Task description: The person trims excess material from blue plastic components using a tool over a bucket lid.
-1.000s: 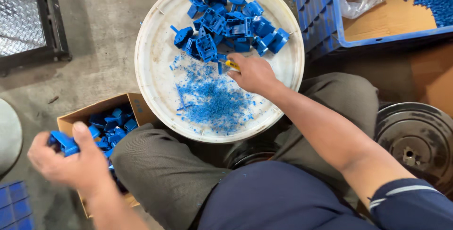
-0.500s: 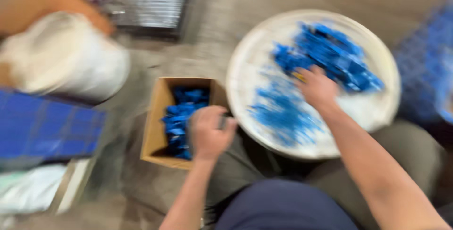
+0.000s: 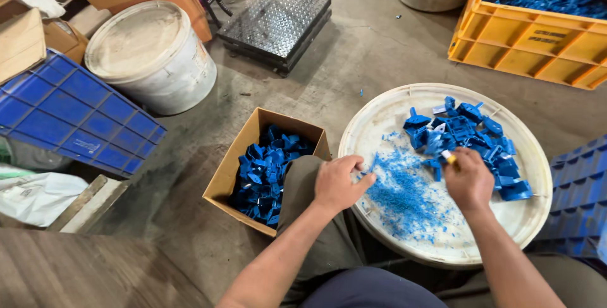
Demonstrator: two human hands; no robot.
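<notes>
On the round white lid [image 3: 379,125], the right hand [image 3: 469,181] is curled around a small yellow-tipped tool [image 3: 448,156], its knuckles against a heap of blue plastic parts [image 3: 468,140]: hard, angular mouldings, too tangled to count. Just left of that hand lies a patch of fine blue shavings [image 3: 404,194], grainy against the smooth, scuffed lid. The left hand [image 3: 338,183] rests at the lid's near-left rim with fingers loosely bent; whether it holds anything cannot be told. Beside it, touching the person's knee, stands one open cardboard box [image 3: 229,169] filled with more blue parts. Farther out on the rough concrete floor are one white bucket [image 3: 152,55], one ribbed metal scale [image 3: 275,24], two blue crates, at the left [image 3: 63,115] and the right [image 3: 578,188], and one yellow crate [image 3: 537,39].
</notes>
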